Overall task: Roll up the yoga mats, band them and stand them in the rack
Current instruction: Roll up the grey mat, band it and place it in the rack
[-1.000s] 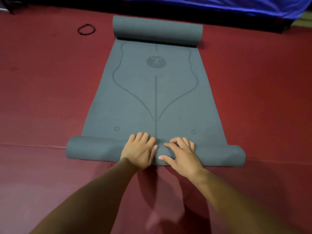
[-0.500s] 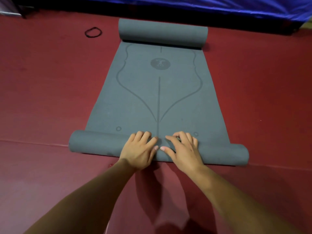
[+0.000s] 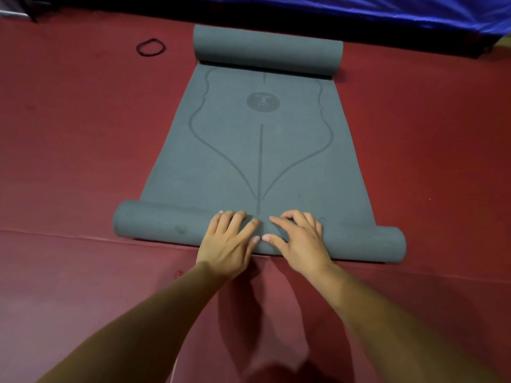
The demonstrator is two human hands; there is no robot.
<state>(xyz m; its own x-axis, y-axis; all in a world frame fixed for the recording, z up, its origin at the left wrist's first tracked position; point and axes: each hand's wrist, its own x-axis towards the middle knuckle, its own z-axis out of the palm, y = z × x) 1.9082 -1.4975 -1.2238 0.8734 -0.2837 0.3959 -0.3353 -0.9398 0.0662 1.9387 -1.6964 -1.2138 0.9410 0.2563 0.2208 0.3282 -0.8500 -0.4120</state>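
The fingers point(image 3: 235, 219) of the left hand point(image 3: 225, 246) are laid nearly straight and close together over the top of the rolled near end point(image 3: 160, 225) of a grey yoga mat point(image 3: 260, 150). Nothing is clasped; the roll is only pressed from above. The right hand point(image 3: 302, 244) is set just beside it on the same roll, with its fingers arched and slightly spread, the fingertips planted on the crest and the forefinger stretched towards the mat's centre line. The two thumbs are pointed at each other and nearly touch on the near face of the roll. The mat is spread lengthwise on a red floor point(image 3: 69, 134), away from the person, and curved guide lines and a round emblem point(image 3: 262, 101) are printed on its flat middle part. Its far end point(image 3: 268, 48) is curled into a second, shorter roll. A black elastic band point(image 3: 151, 47) is seen lying on the floor to the left of that far roll, apart from the mat. A blue sheet point(image 3: 387, 9) is stretched along the far edge of the floor.
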